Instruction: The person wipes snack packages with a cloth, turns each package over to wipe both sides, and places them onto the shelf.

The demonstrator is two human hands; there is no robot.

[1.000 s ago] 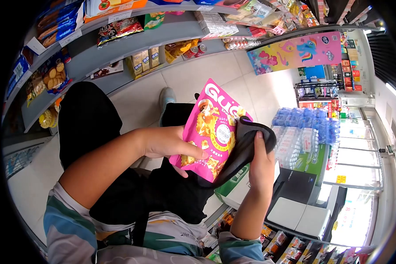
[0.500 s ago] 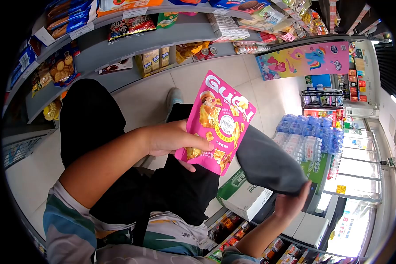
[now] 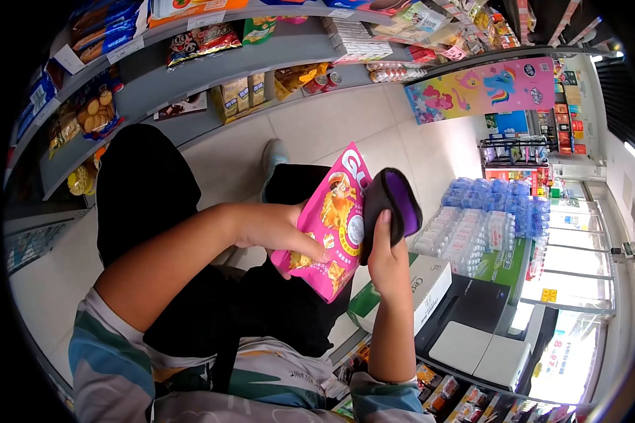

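Note:
My left hand [image 3: 271, 229] grips a pink snack bag [image 3: 337, 204] by its lower left part, thumb across the printed front. The bag is tilted and shows yellow crackers and white lettering. In my right hand [image 3: 386, 264] is a dark grey cloth [image 3: 377, 215], folded over, with a purple inner face and black edging. Its left edge overlaps the right side of the bag and hides part of the lettering. My right thumb lies along the cloth, while the other fingers are mostly hidden behind it.
Shelves [image 3: 282, 53] of packaged snacks curve along the top and left. A white and green carton [image 3: 420, 292] stands beyond my right hand, near a black and white machine [image 3: 473, 345]. Shrink-wrapped bottles [image 3: 466, 236] are stacked at the right. My black-trousered legs [image 3: 144, 197] are below me.
My right hand has swung up and left with the grey cloth, which now lies folded against the bag's right side. The bag has tilted and dropped slightly in my left hand.

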